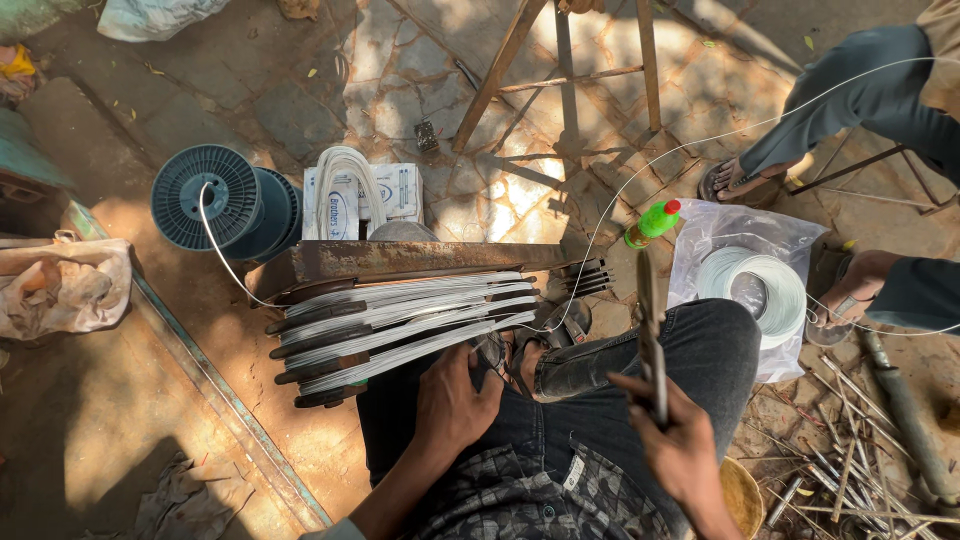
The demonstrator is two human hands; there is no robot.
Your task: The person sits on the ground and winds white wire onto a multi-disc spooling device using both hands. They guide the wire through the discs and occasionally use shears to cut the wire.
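A rusty metal winding frame (420,262) stands before my knees, with white wire (400,320) wrapped in several bands around its dark pegs. My left hand (452,405) rests against the near end of the wound wire, fingers bent on it. My right hand (668,440) is closed on a long thin metal tool (650,335) that points away from me. A single strand of white wire (640,175) runs from the frame toward the upper right.
A teal spool (215,205) trailing white wire lies left of the frame, beside a white box (395,190). A coil of white wire in a plastic bag (750,285) and a green bottle (652,222) sit right. Another person's sandalled feet (730,180), metal scraps (850,460), and a stool (570,80) are nearby.
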